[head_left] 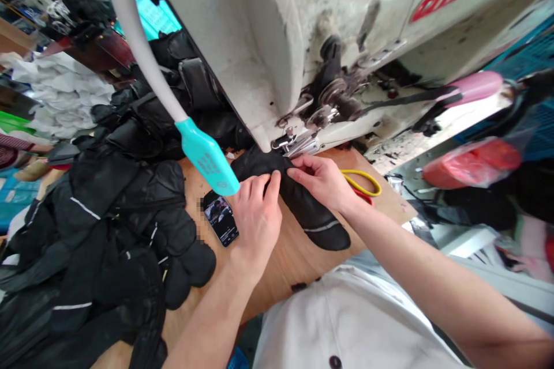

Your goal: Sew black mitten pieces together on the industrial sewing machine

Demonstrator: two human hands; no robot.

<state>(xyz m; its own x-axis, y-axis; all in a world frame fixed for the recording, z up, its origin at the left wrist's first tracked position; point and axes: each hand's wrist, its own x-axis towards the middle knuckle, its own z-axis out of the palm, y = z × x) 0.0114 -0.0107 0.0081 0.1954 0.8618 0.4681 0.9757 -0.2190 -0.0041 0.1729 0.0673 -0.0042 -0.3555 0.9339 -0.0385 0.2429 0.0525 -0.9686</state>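
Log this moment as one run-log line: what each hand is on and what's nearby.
left hand: gripping black padded glove | right hand: pinching same glove | nearby: sewing machine presser foot, smartphone

This is a sewing workshop, likely a small garment workroom. An industrial sewing machine [242,29], its white casing worn and scuffed, stands over a wooden work table [294,259], with a flexible white lamp arm [134,34] curving down beside it. A large heap of black padded gloves [99,230] with reflective strips covers the table's left side, and yellow-handled scissors [361,183] lie near its far edge. Beyond the table, a pile of white fabric [60,92] sits to the left, and blue plastic crates [523,52] stand to the right.
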